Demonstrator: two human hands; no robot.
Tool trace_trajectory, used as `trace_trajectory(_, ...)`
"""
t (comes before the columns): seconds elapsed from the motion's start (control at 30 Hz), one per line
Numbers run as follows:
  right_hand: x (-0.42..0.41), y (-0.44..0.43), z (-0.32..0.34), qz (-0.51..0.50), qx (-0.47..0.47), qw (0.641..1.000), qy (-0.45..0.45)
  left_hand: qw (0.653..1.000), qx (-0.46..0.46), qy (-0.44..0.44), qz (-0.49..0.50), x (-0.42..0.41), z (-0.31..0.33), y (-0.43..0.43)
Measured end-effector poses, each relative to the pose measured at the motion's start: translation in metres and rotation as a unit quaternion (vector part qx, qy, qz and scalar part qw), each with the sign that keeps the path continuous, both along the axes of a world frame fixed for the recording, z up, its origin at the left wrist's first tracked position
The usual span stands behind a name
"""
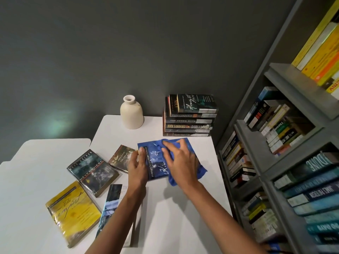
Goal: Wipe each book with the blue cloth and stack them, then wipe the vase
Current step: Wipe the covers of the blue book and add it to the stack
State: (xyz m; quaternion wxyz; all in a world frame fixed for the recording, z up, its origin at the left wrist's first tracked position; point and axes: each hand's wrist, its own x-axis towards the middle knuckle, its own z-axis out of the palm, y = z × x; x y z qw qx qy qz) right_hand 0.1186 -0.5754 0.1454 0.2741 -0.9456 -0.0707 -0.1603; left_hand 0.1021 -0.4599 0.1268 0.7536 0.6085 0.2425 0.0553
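A tall grey bookshelf (275,125) packed with paperbacks is cut off by the right and top edges, and many of its spines are too blurred to be read. A smooth white table (45,171) is cropped at the left and bottom. At its far right corner a stack of dark paperbacks (189,121) is set against the wall, the lowest titles hard to make out. A glossy yellow paperback (73,211) lies near the left, its print blurred, with a dark grey paperback marked Neverwhere (92,171) just beside it. A blue-and-black paperback (110,204) is partly hidden by the left forearm. At the table's middle a dark blue paperback (156,162) lies flat under both hands, its right half covered by a soft, rumpled blue cloth (172,178). The cloth is pressed onto the cover by the right hand (180,160), whose fingers are spread and nearly straight. The book's left edge is gripped by the left hand (137,165), thumb on the cover; the other fingers are hard to make out. A small brown paperback (121,159) lies just left of that hand, one corner hidden behind it. A matte cream ceramic vase (131,112), bottle-shaped, stands upright at the far edge, left of the stack and well apart from both hands.
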Motion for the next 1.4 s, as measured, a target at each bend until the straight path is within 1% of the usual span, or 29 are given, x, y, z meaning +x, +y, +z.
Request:
trace_trajectory(0.07,-0.008,-0.001,-0.004,0.041,-0.009,0.999,-0.007,1.000,0.011,-0.008,0.003,0.001,-0.002,0.004)
trace_trajectory(0.1,-0.007,-0.010,-0.006,0.047,-0.014,0.999,0.001,1.000,0.011,-0.010,0.006,0.000,-0.003,0.007)
trace_trajectory(0.13,-0.004,-0.021,-0.009,0.033,-0.019,0.999,0.014,1.000,0.009,-0.011,0.012,-0.001,-0.005,0.009)
trace_trajectory(0.2,0.005,-0.042,-0.010,-0.028,-0.020,0.998,0.058,1.000,-0.002,-0.006,0.015,-0.003,-0.011,0.013)
trace_trajectory(0.27,0.014,-0.045,-0.007,-0.069,-0.029,0.995,0.071,1.000,0.000,-0.014,0.012,-0.003,-0.012,0.011)
trace_trajectory(0.3,0.017,-0.038,-0.003,-0.068,-0.033,0.995,0.068,1.000,0.007,-0.018,0.010,-0.001,-0.011,0.009)
trace_trajectory(0.33,0.016,-0.027,0.003,-0.057,-0.033,0.996,0.056,1.000,0.009,-0.023,0.004,0.000,-0.008,0.006)
trace_trajectory(0.37,0.014,-0.016,0.006,-0.036,-0.032,0.999,0.024,1.000,0.006,-0.025,0.000,0.002,-0.004,0.003)
trace_trajectory(0.43,0.003,0.001,0.006,0.028,-0.013,0.999,-0.027,0.999,0.005,-0.034,0.005,0.004,0.000,0.002)
trace_trajectory(0.5,-0.005,-0.003,0.000,0.077,-0.009,0.997,-0.026,0.999,0.002,-0.042,0.018,0.004,0.001,0.005)
trace_trajectory(0.53,-0.004,-0.012,-0.003,0.071,-0.010,0.997,-0.017,0.999,0.002,-0.048,0.015,0.003,0.000,0.006)
trace_trajectory(0.63,0.010,-0.044,-0.005,-0.026,-0.017,0.999,0.043,0.998,0.024,-0.060,0.011,-0.004,0.000,0.004)
trace_trajectory(0.7,0.024,-0.049,-0.001,-0.082,-0.031,0.995,0.050,0.998,0.018,-0.063,0.003,-0.005,-0.001,0.002)
trace_trajectory(0.73,0.028,-0.043,0.004,-0.085,-0.037,0.994,0.051,0.998,0.010,-0.059,-0.004,-0.004,-0.002,0.000)
trace_trajectory(0.77,0.027,-0.032,0.008,-0.069,-0.035,0.996,0.038,0.998,0.010,-0.055,-0.006,-0.001,-0.002,-0.001)
trace_trajectory(0.87,0.009,-0.004,0.006,0.031,-0.010,0.998,-0.047,0.998,0.026,-0.063,0.005,0.005,0.002,-0.002)
trace_trajectory(0.93,-0.004,-0.007,-0.001,0.095,-0.011,0.994,-0.052,0.998,0.019,-0.062,0.025,0.007,0.005,0.002)
trace_trajectory(0.97,-0.006,-0.017,-0.007,0.101,-0.018,0.994,-0.044,0.998,0.014,-0.060,0.032,0.006,0.005,0.006)
trace_trajectory(1.0,-0.005,-0.029,-0.011,0.081,-0.019,0.996,-0.035,0.998,0.016,-0.059,0.036,0.006,0.003,0.010)
trace_trajectory(1.1,0.010,-0.055,-0.011,-0.036,-0.005,0.999,-0.004,0.998,0.024,-0.051,0.019,0.003,-0.001,0.011)
trace_trajectory(1.17,0.021,-0.046,-0.005,-0.058,-0.014,0.998,0.001,0.999,0.028,-0.046,0.005,0.003,0.000,0.003)
trace_trajectory(1.23,0.019,-0.023,0.004,-0.020,-0.016,0.999,-0.033,0.998,0.026,-0.050,-0.009,0.005,0.002,-0.005)
trace_trajectory(1.3,0.006,-0.005,0.005,0.052,-0.012,0.996,-0.066,0.998,0.027,-0.055,-0.013,0.006,0.005,-0.005)
trace_trajectory(1.37,-0.008,-0.007,0.002,0.129,-0.020,0.989,-0.069,0.997,0.030,-0.066,0.005,0.007,0.007,0.002)
trace_trajectory(1.4,-0.011,-0.015,0.000,0.146,-0.026,0.987,-0.065,0.998,0.020,-0.066,0.006,0.007,0.006,0.005)
